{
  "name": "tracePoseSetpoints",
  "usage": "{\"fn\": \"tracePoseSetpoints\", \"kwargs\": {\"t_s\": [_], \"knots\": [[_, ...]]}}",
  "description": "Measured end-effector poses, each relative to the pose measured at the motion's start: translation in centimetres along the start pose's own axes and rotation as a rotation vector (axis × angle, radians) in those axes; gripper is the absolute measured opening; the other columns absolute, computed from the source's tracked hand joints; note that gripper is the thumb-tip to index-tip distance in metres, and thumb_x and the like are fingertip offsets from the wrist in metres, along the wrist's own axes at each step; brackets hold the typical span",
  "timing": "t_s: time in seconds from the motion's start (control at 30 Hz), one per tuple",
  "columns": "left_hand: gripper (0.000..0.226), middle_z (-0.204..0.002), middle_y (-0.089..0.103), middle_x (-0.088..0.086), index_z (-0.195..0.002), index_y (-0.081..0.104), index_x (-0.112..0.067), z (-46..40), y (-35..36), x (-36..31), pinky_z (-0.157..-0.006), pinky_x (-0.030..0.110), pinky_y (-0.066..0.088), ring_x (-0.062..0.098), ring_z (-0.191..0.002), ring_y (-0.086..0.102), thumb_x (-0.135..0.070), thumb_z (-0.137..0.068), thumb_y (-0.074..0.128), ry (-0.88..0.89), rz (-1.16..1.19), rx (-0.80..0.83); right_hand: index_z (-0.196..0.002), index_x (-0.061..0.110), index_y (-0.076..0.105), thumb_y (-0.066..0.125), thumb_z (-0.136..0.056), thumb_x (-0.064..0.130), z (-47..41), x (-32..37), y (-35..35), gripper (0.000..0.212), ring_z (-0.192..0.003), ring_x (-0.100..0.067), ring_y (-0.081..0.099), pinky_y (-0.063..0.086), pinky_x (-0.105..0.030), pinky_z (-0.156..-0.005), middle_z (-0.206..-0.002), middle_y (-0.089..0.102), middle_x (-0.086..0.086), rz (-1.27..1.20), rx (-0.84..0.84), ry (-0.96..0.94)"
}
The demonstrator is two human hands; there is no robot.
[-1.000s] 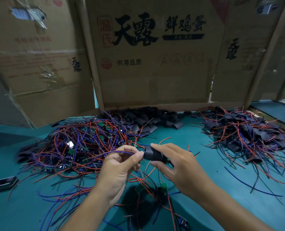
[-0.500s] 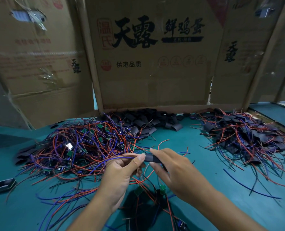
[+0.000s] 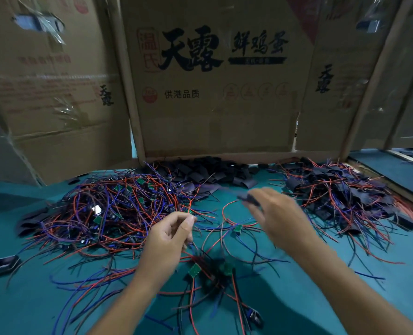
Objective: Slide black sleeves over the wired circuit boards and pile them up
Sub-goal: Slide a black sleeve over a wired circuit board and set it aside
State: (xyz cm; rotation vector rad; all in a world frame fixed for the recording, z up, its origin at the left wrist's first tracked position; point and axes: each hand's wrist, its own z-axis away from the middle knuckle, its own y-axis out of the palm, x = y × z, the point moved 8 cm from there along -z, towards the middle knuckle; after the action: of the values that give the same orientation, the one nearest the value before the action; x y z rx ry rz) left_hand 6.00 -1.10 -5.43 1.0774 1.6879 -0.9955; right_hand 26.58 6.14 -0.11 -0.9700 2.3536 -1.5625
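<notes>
My right hand (image 3: 280,213), blurred by motion, pinches a black-sleeved circuit board (image 3: 249,199) above the green table, left of the pile of sleeved boards (image 3: 341,194). Its wires trail off to the left as a blur. My left hand (image 3: 171,235) hovers lower at centre with its fingers loosely curled, and I see nothing between them. A tangle of bare green boards with red and blue wires (image 3: 118,209) lies to the left. Empty black sleeves (image 3: 208,172) are heaped at the back centre.
Cardboard box walls (image 3: 212,117) close off the back of the green table (image 3: 19,298). A few loose wired boards (image 3: 194,270) lie in front of my hands, one more (image 3: 237,228) between them. A flat black item (image 3: 2,264) sits at the left edge.
My hands have come apart. The right hand has carried the sleeved board up and to the right, and the left hand has let go of its wires.
</notes>
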Motion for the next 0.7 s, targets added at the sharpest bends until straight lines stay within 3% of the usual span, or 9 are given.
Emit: {"fn": "tracePoseSetpoints", "kwargs": {"t_s": [0.13, 0.27, 0.37, 0.43, 0.5, 0.6, 0.7], "knots": [[0.021, -0.061, 0.051, -0.003, -0.083, 0.065, -0.023, 0.1, -0.2, -0.3, -0.052, 0.020, 0.031, 0.011, -0.053, 0.044, -0.031, -0.099, 0.054, 0.220, -0.456, 0.038, -0.110, 0.012, 0.059, 0.047, -0.101, 0.034, -2.8, -6.3, -1.5, 0.027, -0.090, -0.029, 0.063, 0.051, -0.042, -0.079, -0.101, 0.061, -0.007, 0.228, 0.024, 0.097], [0.018, -0.064, 0.054, -0.011, -0.085, 0.065, -0.021, 0.6, 1.4, -1.0, -0.054, 0.016, 0.033, 0.010, -0.060, 0.050, -0.024, -0.100, 0.055, 0.353, -0.562, 0.113, -0.108, 0.012, 0.060, 0.050, -0.099, 0.038, -5.1, -14.3, -5.3, 0.029, -0.090, -0.033, 0.066, 0.051, -0.039, -0.072, -0.102, 0.067, -0.011, 0.490, -0.062, 0.333], [0.017, -0.071, 0.057, -0.014, -0.089, 0.065, -0.021, 0.8, 1.7, -1.5, -0.058, 0.019, 0.038, 0.008, -0.066, 0.054, -0.024, -0.101, 0.054, 0.398, -0.588, 0.129, -0.116, 0.012, 0.054, 0.053, -0.096, 0.033, -6.1, -16.8, -5.3, 0.029, -0.100, -0.032, 0.064, 0.046, -0.039, -0.084, -0.110, 0.067, -0.011, 0.752, -0.076, 0.492], [0.018, -0.072, 0.055, -0.017, -0.090, 0.064, -0.022, 1.0, 1.9, -1.5, -0.058, 0.018, 0.039, 0.005, -0.067, 0.054, -0.027, -0.101, 0.052, 0.419, -0.602, 0.158, -0.115, 0.012, 0.052, 0.053, -0.094, 0.031, -7.9, -15.7, -1.3, 0.028, -0.102, -0.031, 0.062, 0.044, -0.039, -0.081, -0.113, 0.066, -0.011, 0.686, 0.037, 0.395], [0.017, -0.075, 0.055, -0.018, -0.091, 0.064, -0.023, 1.3, 2.3, -1.6, -0.061, 0.015, 0.038, 0.002, -0.070, 0.053, -0.028, -0.102, 0.051, 0.439, -0.639, 0.188, -0.113, 0.009, 0.051, 0.052, -0.096, 0.037, -10.0, -14.0, 3.5, 0.033, -0.103, -0.034, 0.061, 0.044, -0.040, -0.078, -0.114, 0.064, -0.016, 0.447, 0.155, 0.331], [0.025, -0.080, 0.061, -0.013, -0.091, 0.064, -0.021, 1.6, 2.6, -1.6, -0.065, 0.021, 0.043, 0.003, -0.072, 0.055, -0.034, -0.102, 0.046, 0.498, -0.707, 0.200, -0.130, 0.002, 0.041, 0.059, -0.093, 0.044, -12.3, -12.9, 8.6, 0.059, -0.116, -0.040, 0.054, 0.048, -0.043, -0.091, -0.126, 0.057, -0.024, 0.144, 0.272, 0.411], [0.036, -0.080, 0.063, -0.014, -0.091, 0.066, -0.022, 1.5, 2.3, -1.2, -0.063, 0.027, 0.049, 0.005, -0.073, 0.058, -0.043, -0.100, 0.038, 0.496, -0.724, 0.211, -0.145, 0.000, 0.024, 0.060, -0.092, 0.050, -13.5, -14.2, 11.7, 0.082, -0.123, -0.041, 0.049, 0.045, -0.046, -0.098, -0.134, 0.052, -0.024, 0.098, 0.335, 0.503]]}}
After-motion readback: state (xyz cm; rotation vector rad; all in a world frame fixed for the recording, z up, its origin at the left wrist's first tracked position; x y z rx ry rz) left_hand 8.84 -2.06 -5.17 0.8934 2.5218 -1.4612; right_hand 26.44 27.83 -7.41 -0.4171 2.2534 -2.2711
